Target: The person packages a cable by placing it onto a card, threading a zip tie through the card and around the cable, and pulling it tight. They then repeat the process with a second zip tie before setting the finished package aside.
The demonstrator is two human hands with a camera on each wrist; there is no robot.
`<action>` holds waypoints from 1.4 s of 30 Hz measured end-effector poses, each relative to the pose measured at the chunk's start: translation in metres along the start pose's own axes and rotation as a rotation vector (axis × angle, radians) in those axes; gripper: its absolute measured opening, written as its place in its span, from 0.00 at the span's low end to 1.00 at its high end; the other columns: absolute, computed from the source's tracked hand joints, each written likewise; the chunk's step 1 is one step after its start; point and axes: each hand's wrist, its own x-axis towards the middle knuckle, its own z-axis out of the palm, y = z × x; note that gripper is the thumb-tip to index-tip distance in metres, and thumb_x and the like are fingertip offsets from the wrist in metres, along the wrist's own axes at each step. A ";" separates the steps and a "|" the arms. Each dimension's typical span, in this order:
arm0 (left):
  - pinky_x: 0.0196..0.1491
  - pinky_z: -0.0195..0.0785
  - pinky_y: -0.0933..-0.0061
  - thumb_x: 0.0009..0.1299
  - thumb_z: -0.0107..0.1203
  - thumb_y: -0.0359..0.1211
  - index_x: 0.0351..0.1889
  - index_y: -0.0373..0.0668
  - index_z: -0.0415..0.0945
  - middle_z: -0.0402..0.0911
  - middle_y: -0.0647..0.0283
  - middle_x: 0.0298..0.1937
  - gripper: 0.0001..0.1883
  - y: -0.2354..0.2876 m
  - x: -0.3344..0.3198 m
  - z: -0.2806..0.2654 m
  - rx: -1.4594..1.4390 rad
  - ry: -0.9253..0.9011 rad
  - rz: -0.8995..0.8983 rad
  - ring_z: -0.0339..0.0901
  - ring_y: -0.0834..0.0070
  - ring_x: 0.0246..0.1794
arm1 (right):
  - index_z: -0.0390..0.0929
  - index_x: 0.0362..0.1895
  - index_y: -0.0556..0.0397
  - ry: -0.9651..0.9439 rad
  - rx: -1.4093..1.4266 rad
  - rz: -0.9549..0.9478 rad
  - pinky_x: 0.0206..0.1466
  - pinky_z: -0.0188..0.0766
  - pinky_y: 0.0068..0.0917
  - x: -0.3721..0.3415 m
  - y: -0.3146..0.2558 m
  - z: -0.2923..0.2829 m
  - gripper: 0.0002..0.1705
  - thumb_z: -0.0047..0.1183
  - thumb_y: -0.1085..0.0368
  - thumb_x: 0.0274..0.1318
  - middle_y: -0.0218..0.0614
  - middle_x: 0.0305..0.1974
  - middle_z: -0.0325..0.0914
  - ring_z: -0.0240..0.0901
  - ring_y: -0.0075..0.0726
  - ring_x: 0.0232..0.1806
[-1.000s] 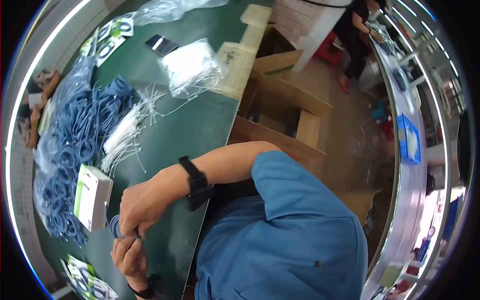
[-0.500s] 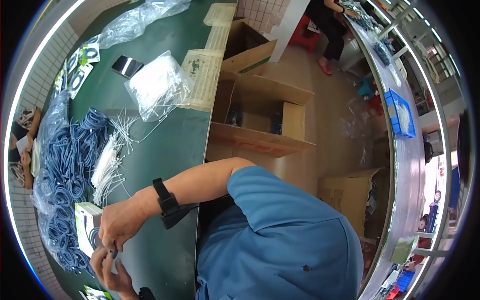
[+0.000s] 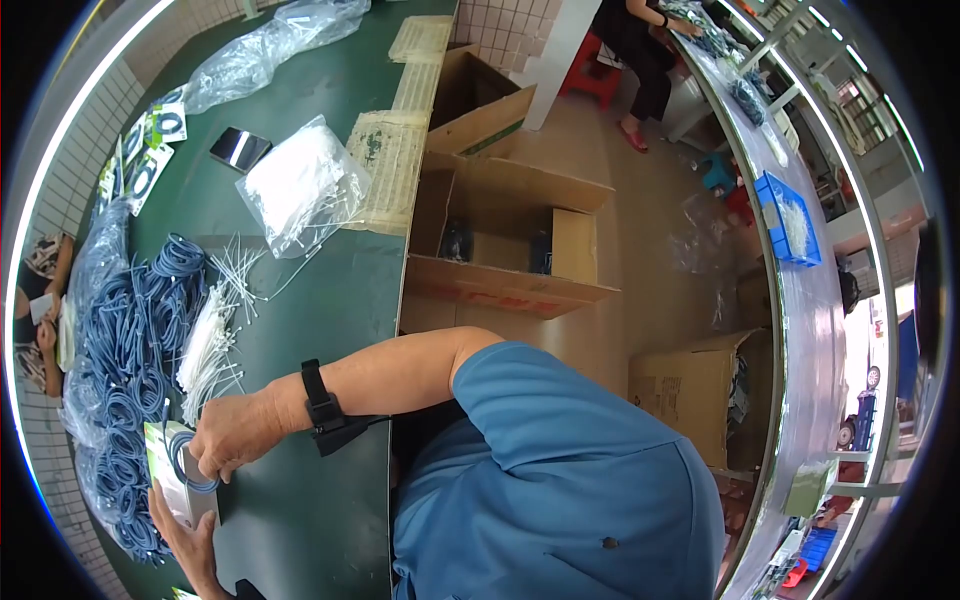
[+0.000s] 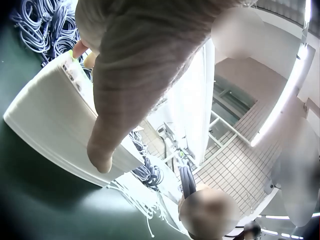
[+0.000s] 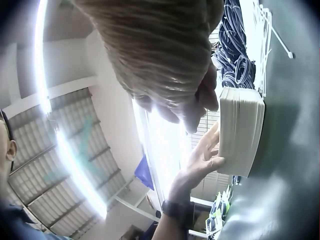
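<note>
My right hand [image 3: 238,432] grips a coiled blue-grey cable [image 3: 172,458] and holds it beside a white stack of cards [image 3: 180,502] with a green-printed front. In the right wrist view the right hand [image 5: 160,55] looms large, and the coil is hidden behind it. My left hand [image 3: 190,548] is at the near end of the stack. Its straight fingers lie along the printed face and the thumb rests at the edge, as the right wrist view shows. The left wrist view has the thumb [image 4: 102,155] stretched across the stack's edge.
A heap of coiled cables [image 3: 130,340] lies along the far side of the green table [image 3: 330,290], partly on clear plastic. Loose white cable ties [image 3: 205,345], a bag of ties [image 3: 300,185] and a phone [image 3: 240,148] lie farther up. Cardboard boxes [image 3: 520,285] stand beyond the table's edge.
Both hands were together at the coiled cable; the left has let go and moved onto the card stack. The right hand has brought the coil up against the stack. The head view has turned.
</note>
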 end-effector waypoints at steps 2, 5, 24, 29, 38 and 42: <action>0.81 0.49 0.50 0.55 0.72 0.45 0.81 0.41 0.60 0.64 0.45 0.78 0.55 -0.010 0.004 -0.006 0.006 -0.005 0.002 0.57 0.47 0.81 | 0.85 0.35 0.43 0.020 0.002 -0.017 0.38 0.77 0.44 -0.001 -0.001 0.001 0.08 0.70 0.60 0.51 0.30 0.34 0.83 0.84 0.46 0.37; 0.80 0.52 0.53 0.53 0.73 0.45 0.81 0.38 0.60 0.67 0.46 0.77 0.56 -0.017 0.012 -0.013 -0.058 -0.117 -0.023 0.61 0.49 0.79 | 0.84 0.35 0.43 0.031 -0.004 -0.022 0.37 0.77 0.44 -0.002 -0.001 0.004 0.09 0.70 0.61 0.50 0.30 0.33 0.82 0.84 0.47 0.37; 0.63 0.74 0.63 0.77 0.54 0.25 0.69 0.35 0.75 0.84 0.48 0.61 0.22 -0.010 -0.024 -0.051 0.311 0.546 0.004 0.84 0.54 0.60 | 0.84 0.36 0.47 0.318 0.306 0.023 0.41 0.78 0.40 0.007 -0.007 -0.006 0.10 0.71 0.67 0.50 0.34 0.35 0.82 0.83 0.48 0.39; 0.41 0.81 0.57 0.77 0.56 0.24 0.45 0.33 0.83 0.89 0.48 0.40 0.06 0.138 -0.077 -0.031 0.352 0.418 0.279 0.88 0.52 0.38 | 0.83 0.37 0.49 0.484 0.474 0.104 0.44 0.78 0.41 0.014 -0.016 -0.019 0.11 0.72 0.69 0.49 0.38 0.37 0.82 0.82 0.49 0.40; 0.48 0.76 0.55 0.79 0.52 0.24 0.61 0.33 0.78 0.85 0.43 0.49 0.15 0.128 -0.071 0.048 -0.065 0.156 0.081 0.84 0.44 0.47 | 0.84 0.37 0.46 0.029 0.024 0.066 0.41 0.79 0.45 0.003 -0.041 0.032 0.11 0.71 0.63 0.49 0.36 0.38 0.83 0.83 0.50 0.41; 0.46 0.76 0.54 0.80 0.51 0.25 0.59 0.31 0.78 0.85 0.44 0.48 0.13 0.120 -0.064 0.049 -0.053 0.195 0.036 0.84 0.45 0.45 | 0.81 0.35 0.48 0.159 0.041 0.102 0.38 0.78 0.45 0.004 -0.030 0.033 0.10 0.70 0.65 0.50 0.37 0.35 0.77 0.82 0.52 0.39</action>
